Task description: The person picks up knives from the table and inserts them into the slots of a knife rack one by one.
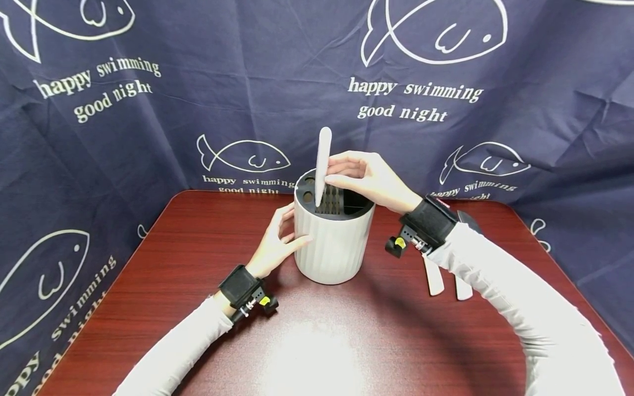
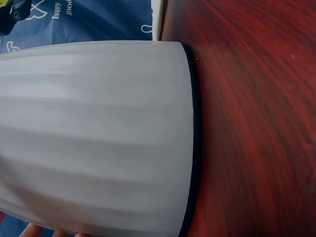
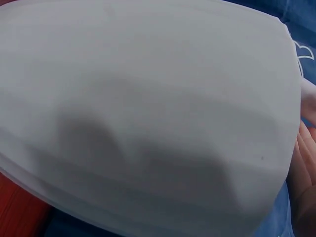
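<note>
The right hand (image 1: 369, 177) pinches a white utensil (image 1: 323, 157); the left hand (image 1: 274, 243), spread wide, grips the ribbed holder (image 1: 332, 250) (toward the far edge of the table (image 1: 218, 225)).

Holder (image 1: 333, 247): was white, black on top and round the base
Stick (image 1: 323, 154): was plain white
Tabletop (image 1: 223, 225): was reddish brown, streaked with darker grain
Cloth (image 1: 297, 82): was navy, printed with white fish outlines and lettering
Sleeves (image 1: 515, 297): looked white to me
Straps (image 1: 432, 221): were black
</note>
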`<move>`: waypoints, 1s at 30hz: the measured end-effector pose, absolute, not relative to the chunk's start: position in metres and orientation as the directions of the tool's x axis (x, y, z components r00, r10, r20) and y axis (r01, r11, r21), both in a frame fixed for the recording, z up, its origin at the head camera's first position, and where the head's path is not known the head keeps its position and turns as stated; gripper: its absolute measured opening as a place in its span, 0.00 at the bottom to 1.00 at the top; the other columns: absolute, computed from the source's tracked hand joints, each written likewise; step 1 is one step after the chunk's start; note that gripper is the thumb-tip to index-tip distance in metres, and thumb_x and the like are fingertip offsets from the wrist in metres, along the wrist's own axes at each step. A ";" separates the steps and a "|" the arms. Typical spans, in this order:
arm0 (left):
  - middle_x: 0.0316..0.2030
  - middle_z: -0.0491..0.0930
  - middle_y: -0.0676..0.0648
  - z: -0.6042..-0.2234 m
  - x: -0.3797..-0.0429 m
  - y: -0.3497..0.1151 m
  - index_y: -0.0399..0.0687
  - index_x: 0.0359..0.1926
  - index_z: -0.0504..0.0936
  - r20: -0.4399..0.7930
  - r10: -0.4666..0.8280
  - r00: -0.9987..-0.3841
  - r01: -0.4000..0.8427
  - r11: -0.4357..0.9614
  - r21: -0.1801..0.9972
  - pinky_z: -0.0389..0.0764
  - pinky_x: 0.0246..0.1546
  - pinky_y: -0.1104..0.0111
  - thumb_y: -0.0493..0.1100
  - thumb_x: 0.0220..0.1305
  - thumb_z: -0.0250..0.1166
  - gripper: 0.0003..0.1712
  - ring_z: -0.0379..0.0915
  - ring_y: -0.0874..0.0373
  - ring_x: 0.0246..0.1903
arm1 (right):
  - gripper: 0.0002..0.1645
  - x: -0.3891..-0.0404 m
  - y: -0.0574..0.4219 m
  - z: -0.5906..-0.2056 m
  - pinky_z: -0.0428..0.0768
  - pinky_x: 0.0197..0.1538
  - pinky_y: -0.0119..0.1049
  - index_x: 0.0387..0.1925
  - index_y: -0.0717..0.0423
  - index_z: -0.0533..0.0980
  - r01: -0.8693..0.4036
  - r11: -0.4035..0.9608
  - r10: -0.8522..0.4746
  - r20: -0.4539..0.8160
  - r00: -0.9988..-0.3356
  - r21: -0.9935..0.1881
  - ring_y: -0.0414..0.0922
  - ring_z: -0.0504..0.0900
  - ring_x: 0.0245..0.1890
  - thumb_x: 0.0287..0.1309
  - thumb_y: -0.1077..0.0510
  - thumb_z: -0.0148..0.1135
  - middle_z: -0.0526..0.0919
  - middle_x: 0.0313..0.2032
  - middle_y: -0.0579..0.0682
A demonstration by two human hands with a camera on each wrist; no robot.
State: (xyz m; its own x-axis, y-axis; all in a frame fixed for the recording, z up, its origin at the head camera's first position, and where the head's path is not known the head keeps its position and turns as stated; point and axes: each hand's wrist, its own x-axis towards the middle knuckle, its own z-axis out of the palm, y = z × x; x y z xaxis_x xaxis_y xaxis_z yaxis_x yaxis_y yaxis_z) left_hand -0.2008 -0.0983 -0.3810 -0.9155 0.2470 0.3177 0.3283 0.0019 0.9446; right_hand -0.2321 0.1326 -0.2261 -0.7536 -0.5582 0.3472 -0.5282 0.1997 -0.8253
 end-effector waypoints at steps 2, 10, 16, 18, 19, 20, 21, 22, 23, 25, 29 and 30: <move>0.68 0.61 0.44 -0.381 -0.201 -0.098 0.54 0.71 0.57 0.315 0.244 -0.917 0.326 0.002 0.945 0.67 0.62 0.46 0.33 0.58 0.69 0.45 0.57 0.51 0.68 | 0.22 -0.232 0.134 -0.226 0.79 0.50 0.32 0.55 0.62 0.76 -0.528 0.204 -0.556 0.346 -0.756 -0.825 0.42 0.84 0.45 0.58 0.62 0.66 0.86 0.45 0.55; 0.68 0.61 0.44 -0.383 -0.202 -0.098 0.52 0.71 0.57 0.319 0.239 -0.917 0.329 0.000 0.944 0.67 0.62 0.45 0.32 0.58 0.68 0.45 0.58 0.50 0.68 | 0.24 -0.229 0.147 -0.227 0.79 0.51 0.32 0.57 0.61 0.75 -0.533 0.205 -0.554 0.352 -0.755 -0.821 0.43 0.84 0.47 0.58 0.62 0.66 0.84 0.48 0.58; 0.68 0.61 0.44 -0.383 -0.201 -0.098 0.53 0.71 0.57 0.311 0.242 -0.919 0.320 -0.002 0.947 0.67 0.62 0.45 0.32 0.57 0.68 0.45 0.58 0.51 0.68 | 0.25 -0.227 0.157 -0.231 0.79 0.53 0.33 0.58 0.63 0.74 -0.517 0.203 -0.546 0.342 -0.765 -0.832 0.48 0.83 0.50 0.59 0.63 0.65 0.83 0.51 0.60; 0.68 0.61 0.44 -0.383 -0.201 -0.098 0.52 0.71 0.57 0.311 0.244 -0.918 0.320 -0.005 0.947 0.67 0.62 0.46 0.32 0.57 0.68 0.45 0.57 0.51 0.68 | 0.25 -0.227 0.161 -0.232 0.78 0.53 0.31 0.58 0.63 0.74 -0.511 0.217 -0.541 0.333 -0.772 -0.832 0.49 0.82 0.51 0.59 0.62 0.65 0.82 0.51 0.60; 0.68 0.61 0.44 -0.382 -0.201 -0.098 0.52 0.71 0.57 0.312 0.246 -0.918 0.320 -0.008 0.947 0.67 0.62 0.46 0.32 0.57 0.68 0.45 0.58 0.51 0.68 | 0.25 -0.227 0.162 -0.233 0.78 0.53 0.31 0.58 0.63 0.74 -0.507 0.220 -0.537 0.331 -0.776 -0.833 0.49 0.82 0.52 0.59 0.62 0.65 0.82 0.52 0.60; 0.68 0.61 0.44 -0.382 -0.201 -0.098 0.51 0.71 0.57 0.313 0.247 -0.917 0.320 -0.011 0.947 0.67 0.62 0.46 0.31 0.57 0.68 0.45 0.58 0.51 0.67 | 0.25 -0.227 0.164 -0.233 0.78 0.53 0.31 0.58 0.63 0.74 -0.507 0.223 -0.535 0.330 -0.777 -0.833 0.50 0.82 0.52 0.60 0.61 0.65 0.82 0.52 0.61; 0.68 0.61 0.44 -0.382 -0.201 -0.098 0.51 0.71 0.57 0.314 0.248 -0.916 0.321 -0.014 0.947 0.67 0.62 0.46 0.32 0.57 0.68 0.45 0.58 0.51 0.67 | 0.25 -0.226 0.166 -0.234 0.78 0.53 0.31 0.58 0.63 0.74 -0.507 0.223 -0.533 0.331 -0.779 -0.833 0.50 0.82 0.52 0.60 0.62 0.65 0.82 0.52 0.61; 0.68 0.61 0.45 -0.382 -0.200 -0.098 0.51 0.71 0.57 0.315 0.249 -0.916 0.321 -0.017 0.947 0.67 0.62 0.47 0.32 0.57 0.68 0.45 0.58 0.51 0.67 | 0.25 -0.226 0.169 -0.235 0.78 0.53 0.30 0.58 0.63 0.74 -0.508 0.220 -0.532 0.335 -0.778 -0.833 0.50 0.81 0.53 0.60 0.62 0.65 0.81 0.52 0.62; 0.68 0.61 0.45 -0.381 -0.200 -0.098 0.51 0.71 0.57 0.316 0.249 -0.915 0.322 -0.019 0.947 0.68 0.62 0.47 0.32 0.57 0.68 0.45 0.58 0.51 0.67 | 0.24 -0.226 0.171 -0.235 0.78 0.54 0.30 0.58 0.63 0.74 -0.510 0.214 -0.531 0.339 -0.777 -0.833 0.51 0.81 0.53 0.60 0.63 0.65 0.81 0.52 0.63; 0.68 0.60 0.45 -0.381 -0.200 -0.098 0.51 0.71 0.57 0.317 0.250 -0.915 0.322 -0.023 0.947 0.68 0.62 0.47 0.32 0.57 0.68 0.45 0.58 0.51 0.67 | 0.24 -0.225 0.176 -0.236 0.78 0.54 0.30 0.58 0.62 0.74 -0.513 0.204 -0.526 0.349 -0.775 -0.834 0.50 0.81 0.53 0.60 0.64 0.65 0.81 0.52 0.62; 0.68 0.61 0.45 -0.381 -0.200 -0.099 0.51 0.71 0.57 0.320 0.247 -0.915 0.325 -0.020 0.945 0.68 0.62 0.48 0.33 0.58 0.69 0.44 0.58 0.52 0.67 | 0.23 -0.225 0.188 -0.240 0.78 0.54 0.30 0.57 0.61 0.74 -0.510 0.201 -0.510 0.355 -0.783 -0.836 0.47 0.82 0.52 0.60 0.64 0.65 0.83 0.50 0.57; 0.68 0.61 0.45 -0.381 -0.200 -0.099 0.51 0.71 0.57 0.321 0.247 -0.914 0.326 -0.020 0.945 0.68 0.62 0.48 0.33 0.58 0.69 0.44 0.58 0.52 0.67 | 0.23 -0.225 0.192 -0.241 0.78 0.54 0.30 0.57 0.61 0.74 -0.511 0.203 -0.506 0.357 -0.785 -0.835 0.47 0.82 0.52 0.60 0.65 0.64 0.83 0.50 0.56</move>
